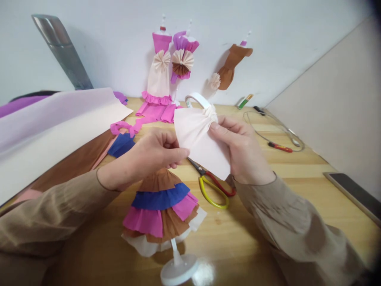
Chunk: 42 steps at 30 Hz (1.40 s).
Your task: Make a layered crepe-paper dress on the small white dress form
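Observation:
A piece of off-white crepe paper [198,143] is gathered into pleats near its top and fans out below. My right hand [242,145] pinches the gathered part between thumb and fingers. At the sheet's lower left edge, my left hand [153,155] is closed with its thumb over the paper. Below my hands is a doll-size tiered skirt [162,194] of brown, blue, pink and white paper on a white stand [179,268]; its upper part is hidden behind my left hand. Scissors [214,191] with red and yellow handles lie partly under the white paper.
Several small paper-dressed forms, one in pink and cream [160,73] and one in brown [233,67], stand at the wall. A tape roll [196,99] sits behind the paper. Coloured sheets [59,131] lie left; a red-handled tool [280,147] and a phone [355,190] lie right.

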Available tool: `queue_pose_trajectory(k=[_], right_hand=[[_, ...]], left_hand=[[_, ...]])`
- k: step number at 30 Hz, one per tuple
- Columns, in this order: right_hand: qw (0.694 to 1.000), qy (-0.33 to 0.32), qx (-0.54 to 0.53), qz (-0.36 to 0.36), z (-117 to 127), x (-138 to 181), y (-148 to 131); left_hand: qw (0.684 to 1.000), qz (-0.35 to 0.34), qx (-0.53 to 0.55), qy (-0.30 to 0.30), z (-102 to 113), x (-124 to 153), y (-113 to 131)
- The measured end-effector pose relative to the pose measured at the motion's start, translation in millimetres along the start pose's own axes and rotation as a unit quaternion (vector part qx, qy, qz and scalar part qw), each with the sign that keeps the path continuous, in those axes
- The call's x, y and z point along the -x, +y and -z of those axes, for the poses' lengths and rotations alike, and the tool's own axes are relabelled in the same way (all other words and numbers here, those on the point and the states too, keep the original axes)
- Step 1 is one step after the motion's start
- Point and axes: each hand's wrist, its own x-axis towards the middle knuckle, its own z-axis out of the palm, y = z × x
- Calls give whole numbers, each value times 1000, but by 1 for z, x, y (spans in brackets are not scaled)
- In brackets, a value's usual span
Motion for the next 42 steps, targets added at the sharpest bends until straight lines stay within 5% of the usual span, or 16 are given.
queue_pose_trajectory(k=[10,18,24,29,34,36,39,40,42], right_hand=[[997,4,-66,-40,-1,-1,2],[1000,20,-23,0,-1,-2,5],[1000,6,15,18,-4,0,8],[1000,11,8,24,-4,-1,10],[999,15,13,32,-1,-4,11],[999,19,30,39,1,-4,9],[995,-5,91,38,1,-3,5],[992,-18,119,39,0,-1,4],[982,-43,179,51,-2,3,0]], left_hand=[[990,-93,48,97,2,1,5],[992,-44,112,-21,9,0,3],[980,-33,191,46,-2,-4,-8],[987,-24,145,59,-3,-4,-6],[999,-31,15,-22,8,-8,-6],[994,-70,-81,34,17,-10,-7],[948,-161,-158,226,31,-9,-5],[929,-207,-172,255,34,-7,-4],[903,-296,-219,221,36,-2,0]])
